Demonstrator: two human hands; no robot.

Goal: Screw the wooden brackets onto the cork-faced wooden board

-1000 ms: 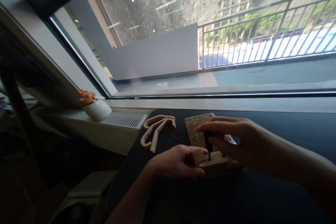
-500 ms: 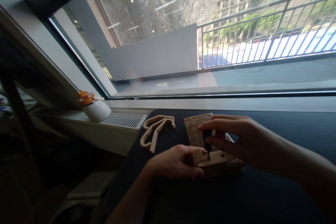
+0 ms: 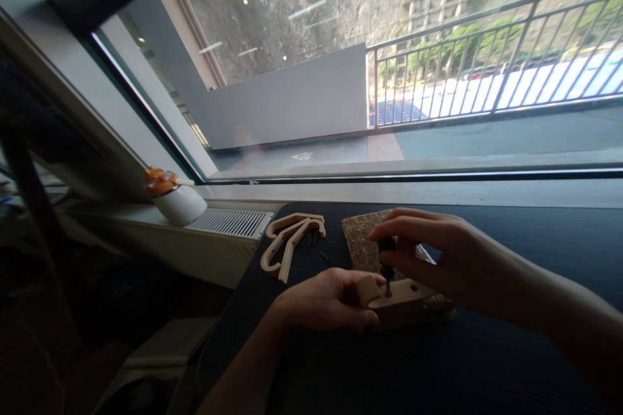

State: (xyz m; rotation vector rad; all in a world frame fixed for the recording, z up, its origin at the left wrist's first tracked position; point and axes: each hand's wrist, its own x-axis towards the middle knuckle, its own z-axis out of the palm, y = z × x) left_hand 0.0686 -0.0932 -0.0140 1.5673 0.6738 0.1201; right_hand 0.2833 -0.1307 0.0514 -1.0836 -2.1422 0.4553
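My right hand [image 3: 428, 243] pinches the dark handle of a short screwdriver [image 3: 387, 253], held upright. Its shaft meets the top of a light wooden hook [image 3: 402, 293] near one end; a second hole shows further right along the wood. My left hand [image 3: 335, 301] grips the hook's curved end at the left, thumb and fingers on either side. Beneath the hook lies a block of rough pressed chipboard [image 3: 360, 237], partly covered by both hands. Whether a screw sits under the screwdriver's tip is too small to tell.
More wooden hooks [image 3: 287, 246] lie at the dark table's [image 3: 535, 240] left edge, with several screws [image 3: 311, 238] beside them and one loose screw [image 3: 324, 256] nearer. Left stands a radiator [image 3: 228, 223] carrying a white and orange pot [image 3: 178, 201]. A large window [image 3: 292, 97] rises behind.
The fingers of my right hand have shifted slightly around the screwdriver's handle. My left hand and the hook stay practically where they were.
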